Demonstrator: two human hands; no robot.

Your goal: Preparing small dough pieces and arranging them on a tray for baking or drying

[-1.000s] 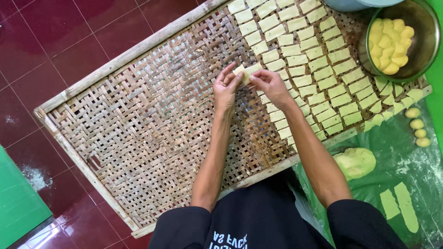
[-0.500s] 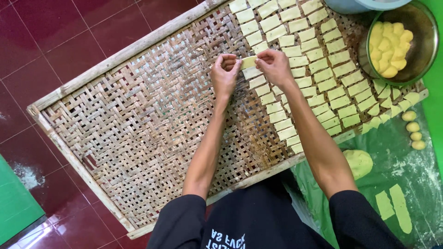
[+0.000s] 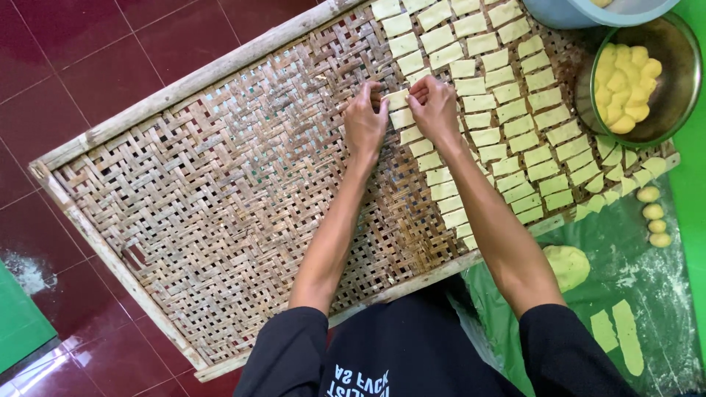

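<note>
On the woven bamboo tray (image 3: pixel 184 198), past its middle toward the filled far-right corner, the left hand (image 3: pixel 364 125) and right hand (image 3: pixel 435 110) each pinch the pale dough square (image 3: pixel 397 99); best laid flat, edges flush with the neighbouring squares (image 3: pixel 515 117).

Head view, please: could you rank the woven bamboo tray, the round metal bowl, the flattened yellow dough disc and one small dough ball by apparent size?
1. Woven bamboo tray, by far the largest
2. Round metal bowl
3. Flattened yellow dough disc
4. Small dough ball, the smallest
</note>
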